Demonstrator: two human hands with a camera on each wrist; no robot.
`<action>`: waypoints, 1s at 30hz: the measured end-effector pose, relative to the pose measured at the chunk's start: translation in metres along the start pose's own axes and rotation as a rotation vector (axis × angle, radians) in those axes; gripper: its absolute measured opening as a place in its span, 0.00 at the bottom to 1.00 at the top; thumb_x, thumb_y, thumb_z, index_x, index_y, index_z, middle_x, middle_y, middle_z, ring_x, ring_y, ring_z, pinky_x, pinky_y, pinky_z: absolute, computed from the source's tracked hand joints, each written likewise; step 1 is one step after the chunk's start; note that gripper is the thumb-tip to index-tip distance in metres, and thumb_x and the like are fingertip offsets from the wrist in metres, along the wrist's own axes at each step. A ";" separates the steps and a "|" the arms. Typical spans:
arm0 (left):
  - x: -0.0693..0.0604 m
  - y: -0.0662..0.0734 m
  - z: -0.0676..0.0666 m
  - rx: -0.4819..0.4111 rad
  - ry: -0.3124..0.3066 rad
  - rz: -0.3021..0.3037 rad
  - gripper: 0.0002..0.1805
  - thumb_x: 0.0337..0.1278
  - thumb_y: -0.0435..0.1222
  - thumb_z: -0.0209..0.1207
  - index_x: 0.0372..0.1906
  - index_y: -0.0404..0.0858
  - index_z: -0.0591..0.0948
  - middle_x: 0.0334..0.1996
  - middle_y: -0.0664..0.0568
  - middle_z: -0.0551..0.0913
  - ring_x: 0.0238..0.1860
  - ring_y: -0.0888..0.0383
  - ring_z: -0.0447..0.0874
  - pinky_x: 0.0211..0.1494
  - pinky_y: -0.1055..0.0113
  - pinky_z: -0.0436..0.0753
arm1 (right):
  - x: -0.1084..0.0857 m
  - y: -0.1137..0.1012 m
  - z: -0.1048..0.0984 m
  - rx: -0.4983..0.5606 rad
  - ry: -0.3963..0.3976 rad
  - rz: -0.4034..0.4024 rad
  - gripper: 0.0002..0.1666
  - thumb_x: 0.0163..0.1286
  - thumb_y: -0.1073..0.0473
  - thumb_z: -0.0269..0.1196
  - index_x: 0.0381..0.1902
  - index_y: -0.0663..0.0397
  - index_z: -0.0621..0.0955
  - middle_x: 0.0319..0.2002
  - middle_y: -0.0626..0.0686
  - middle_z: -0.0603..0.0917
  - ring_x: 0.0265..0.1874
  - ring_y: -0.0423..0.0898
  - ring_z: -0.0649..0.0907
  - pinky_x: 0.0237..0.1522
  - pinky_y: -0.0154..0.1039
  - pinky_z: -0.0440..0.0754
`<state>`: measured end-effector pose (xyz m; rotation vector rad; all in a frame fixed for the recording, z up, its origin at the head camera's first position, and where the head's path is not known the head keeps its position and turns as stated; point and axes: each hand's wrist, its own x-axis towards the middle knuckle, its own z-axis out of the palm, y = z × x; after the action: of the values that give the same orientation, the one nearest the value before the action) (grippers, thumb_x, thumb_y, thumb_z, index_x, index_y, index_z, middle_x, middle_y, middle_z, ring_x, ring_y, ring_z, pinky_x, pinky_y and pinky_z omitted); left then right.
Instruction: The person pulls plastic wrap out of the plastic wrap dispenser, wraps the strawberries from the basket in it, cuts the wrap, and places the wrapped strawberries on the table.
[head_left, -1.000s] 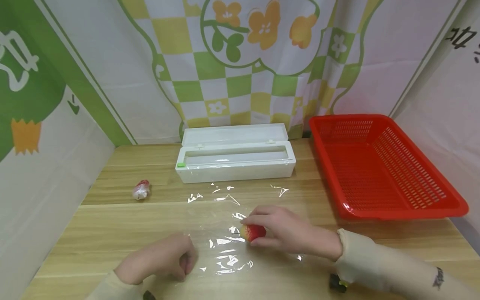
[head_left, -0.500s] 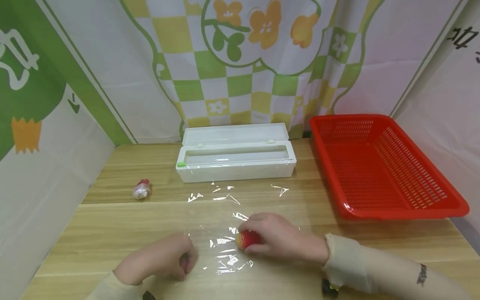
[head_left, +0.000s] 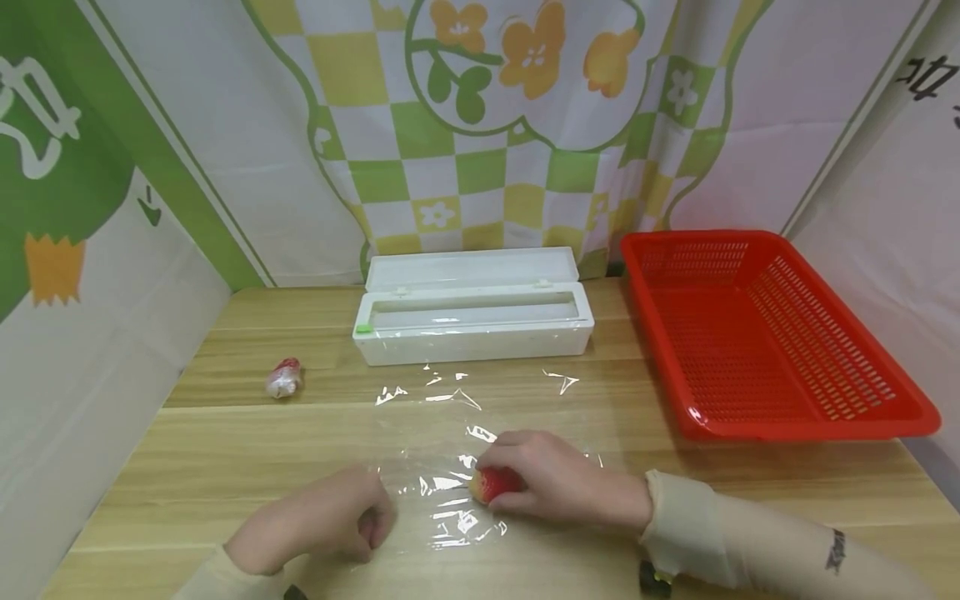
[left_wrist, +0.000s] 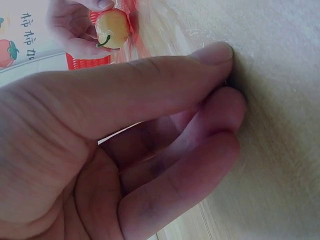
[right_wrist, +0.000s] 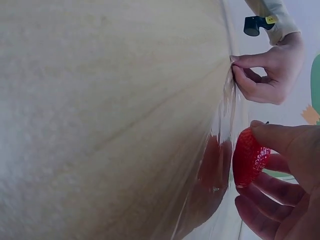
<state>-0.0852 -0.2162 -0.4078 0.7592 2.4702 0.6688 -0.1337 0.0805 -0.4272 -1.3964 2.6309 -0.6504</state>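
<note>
My right hand (head_left: 551, 477) holds a red fruit (head_left: 495, 483) with a yellow end, low at the middle of the table. In the left wrist view the fruit (left_wrist: 113, 29) shows its yellow end and a thin green stem; from the right wrist its red side (right_wrist: 247, 157) looks bumpy. Clear plastic wrap (head_left: 450, 504) lies spread from the dispenser toward the front, glinting and creased. My left hand (head_left: 330, 512) pinches an edge of this film between thumb and fingers, which shows best in the right wrist view, where the hand (right_wrist: 267, 72) appears at the film's corner.
A white wrap dispenser box (head_left: 472, 342) stands at the back with its lid raised. To the right is a red perforated basket (head_left: 678, 367). A small red-and-white bundle in clear film (head_left: 285, 379) lies on the table's left. Printed cloth (head_left: 480, 183) encloses the back and sides.
My right hand has carried the fruit a little to the left and toward me, then nearly stopped. The left hand keeps its place on the film's edge.
</note>
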 end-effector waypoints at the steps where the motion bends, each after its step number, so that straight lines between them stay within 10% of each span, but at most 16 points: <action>1: 0.000 0.000 0.000 0.003 0.001 0.006 0.15 0.25 0.20 0.63 0.13 0.44 0.77 0.12 0.66 0.72 0.16 0.73 0.67 0.19 0.76 0.72 | 0.000 0.000 0.000 0.006 -0.003 0.003 0.20 0.60 0.48 0.72 0.50 0.40 0.83 0.43 0.39 0.84 0.39 0.32 0.78 0.44 0.25 0.79; 30: -0.005 -0.001 -0.008 0.051 0.036 0.150 0.14 0.29 0.22 0.62 0.14 0.47 0.83 0.14 0.68 0.78 0.20 0.76 0.68 0.25 0.79 0.74 | 0.000 -0.002 0.003 -0.027 -0.006 0.056 0.20 0.57 0.45 0.73 0.46 0.39 0.80 0.38 0.37 0.81 0.35 0.32 0.77 0.37 0.24 0.76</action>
<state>-0.0861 -0.2226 -0.4006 0.9670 2.4889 0.6802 -0.1318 0.0786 -0.4293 -1.3236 2.6737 -0.6059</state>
